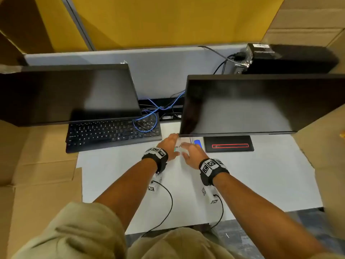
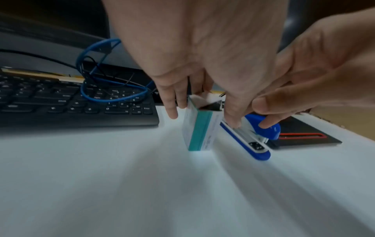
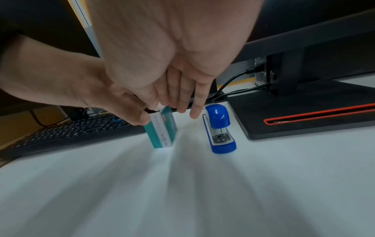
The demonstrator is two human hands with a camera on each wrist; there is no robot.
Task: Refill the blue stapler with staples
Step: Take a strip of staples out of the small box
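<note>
Left hand (image 3: pixel 67 89) pinches the staple box (image 3: pixel 162 126), light card, open-topped, likely crushable; hold its sides. Right hand (image 3: pixel 170 52), fingers straight, holds nothing beside blue stapler (image 3: pixel 219 128).

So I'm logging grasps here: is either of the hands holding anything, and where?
The left hand grips the staple box at its open top end. The right hand holds nothing.

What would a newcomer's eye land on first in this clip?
Both hands meet over the white desk: the left hand holds an opened teal-and-white staple box, with the right hand reaching in above it. Right beside it lies the blue stapler, near the monitor base.
</note>
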